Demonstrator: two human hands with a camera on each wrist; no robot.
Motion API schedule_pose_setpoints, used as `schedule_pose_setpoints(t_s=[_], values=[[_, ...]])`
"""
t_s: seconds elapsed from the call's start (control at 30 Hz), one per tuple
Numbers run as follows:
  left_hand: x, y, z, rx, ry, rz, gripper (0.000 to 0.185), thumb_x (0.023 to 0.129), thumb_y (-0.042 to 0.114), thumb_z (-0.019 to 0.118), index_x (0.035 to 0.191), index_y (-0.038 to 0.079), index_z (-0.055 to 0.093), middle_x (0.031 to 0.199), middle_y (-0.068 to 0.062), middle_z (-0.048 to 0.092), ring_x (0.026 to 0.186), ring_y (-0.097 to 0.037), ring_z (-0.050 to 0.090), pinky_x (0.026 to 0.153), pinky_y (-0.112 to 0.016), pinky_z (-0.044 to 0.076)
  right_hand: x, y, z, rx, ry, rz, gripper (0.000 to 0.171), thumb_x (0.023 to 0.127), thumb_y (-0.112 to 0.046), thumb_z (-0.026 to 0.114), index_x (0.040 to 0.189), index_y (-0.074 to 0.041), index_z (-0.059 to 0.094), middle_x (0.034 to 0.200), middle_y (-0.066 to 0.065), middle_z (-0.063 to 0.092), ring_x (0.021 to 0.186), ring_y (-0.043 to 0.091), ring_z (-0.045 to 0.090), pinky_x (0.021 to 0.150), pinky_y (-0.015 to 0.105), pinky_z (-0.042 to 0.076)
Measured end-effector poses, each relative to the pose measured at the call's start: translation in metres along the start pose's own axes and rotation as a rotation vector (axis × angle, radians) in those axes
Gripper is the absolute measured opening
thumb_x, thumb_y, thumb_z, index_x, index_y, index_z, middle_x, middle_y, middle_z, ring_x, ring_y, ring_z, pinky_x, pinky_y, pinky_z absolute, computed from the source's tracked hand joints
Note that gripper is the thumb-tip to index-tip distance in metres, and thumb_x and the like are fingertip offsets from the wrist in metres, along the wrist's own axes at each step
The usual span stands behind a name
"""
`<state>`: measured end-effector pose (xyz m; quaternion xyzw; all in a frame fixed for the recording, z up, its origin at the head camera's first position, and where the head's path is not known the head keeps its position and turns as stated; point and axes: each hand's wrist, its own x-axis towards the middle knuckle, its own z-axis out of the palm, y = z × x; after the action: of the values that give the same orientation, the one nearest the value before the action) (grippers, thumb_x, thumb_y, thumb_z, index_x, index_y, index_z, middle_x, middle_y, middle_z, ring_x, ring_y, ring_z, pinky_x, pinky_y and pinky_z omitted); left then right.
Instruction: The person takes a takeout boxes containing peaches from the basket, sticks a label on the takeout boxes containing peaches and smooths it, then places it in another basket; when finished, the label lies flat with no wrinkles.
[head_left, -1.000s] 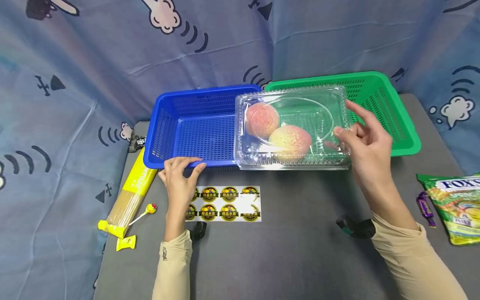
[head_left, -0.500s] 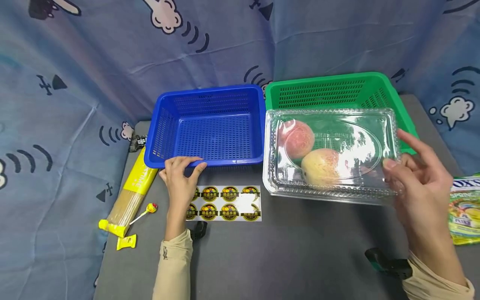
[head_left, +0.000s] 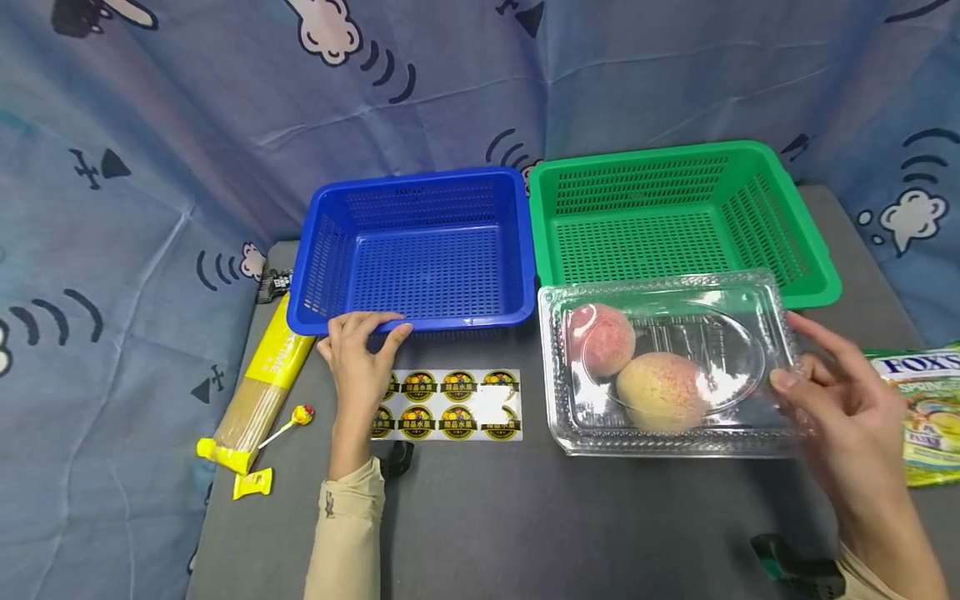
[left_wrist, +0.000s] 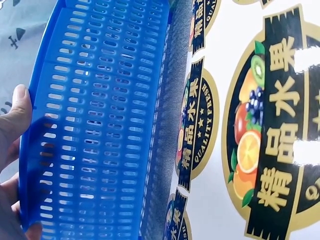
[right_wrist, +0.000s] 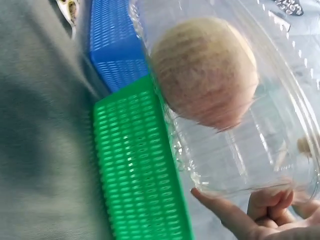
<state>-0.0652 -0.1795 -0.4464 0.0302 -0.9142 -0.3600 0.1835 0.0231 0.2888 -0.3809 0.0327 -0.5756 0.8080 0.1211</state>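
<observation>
A clear plastic clamshell box with two peaches, a pinker peach and a yellower peach, is held by its right end in my right hand. Thumb on top and fingers beneath pinch it in front of the green basket. From the right wrist view, the box appears tilted, one peach large inside. My left hand grips the front rim of the blue basket, thumb outside; in the left wrist view its fingers curl over that rim.
A sheet of round fruit stickers lies before the blue basket. To the left are a yellow noodle pack, a lollipop and a small yellow wrapped candy. A green candy bag lies at the right; a patterned curtain hangs behind.
My right hand has carried the box of peaches from over the two baskets to the right and toward me, uncovering the green basket. The left hand has stayed on the blue rim.
</observation>
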Motion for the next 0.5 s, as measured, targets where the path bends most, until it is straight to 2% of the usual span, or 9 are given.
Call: schedule_pose_setpoints(t_s=[0.07,0.23,0.4,0.5], values=[[0.0,0.0,0.001,-0.001,-0.001,0.001,0.027,0.092,0.036,0.082,0.108,0.015,0.083,0.117,-0.013,0.073,0.12,-0.037,0.05,0.101,-0.061,0.021,-0.004,0.005,-0.006,0.006,-0.026,0.015,0.065,0.091,0.034,0.04,0.153,0.012,0.045,0.071,0.001,0.053,0.052,0.018,0.022,0.046,0.028,0.016],[0.0,-0.001,0.001,-0.003,0.001,0.003,0.027,0.092,0.037,0.081,0.108,0.015,0.083,0.117,-0.013,0.073,0.12,-0.037,0.05,0.101,-0.062,0.021,-0.014,0.013,-0.017,-0.014,-0.014,0.06,0.066,0.092,0.033,0.04,0.153,0.01,0.046,0.07,-0.001,0.053,0.052,0.019,0.021,0.045,0.029,0.014],[0.0,-0.001,0.002,-0.009,0.009,0.012,0.027,0.092,0.036,0.082,0.108,0.015,0.083,0.116,-0.013,0.074,0.119,-0.038,0.05,0.1,-0.061,0.021,-0.023,0.021,-0.026,-0.02,-0.014,0.098,0.066,0.094,0.032,0.039,0.156,0.008,0.043,0.069,0.0,0.047,0.054,0.019,0.022,0.05,0.031,0.017],[0.0,-0.001,0.002,-0.01,0.018,0.017,0.026,0.091,0.035,0.083,0.107,0.014,0.083,0.115,-0.013,0.074,0.119,-0.038,0.05,0.099,-0.062,0.021,-0.026,0.026,-0.03,-0.007,-0.016,0.111,0.066,0.094,0.031,0.039,0.156,0.008,0.044,0.069,-0.001,0.048,0.056,0.02,0.023,0.052,0.032,0.018]])
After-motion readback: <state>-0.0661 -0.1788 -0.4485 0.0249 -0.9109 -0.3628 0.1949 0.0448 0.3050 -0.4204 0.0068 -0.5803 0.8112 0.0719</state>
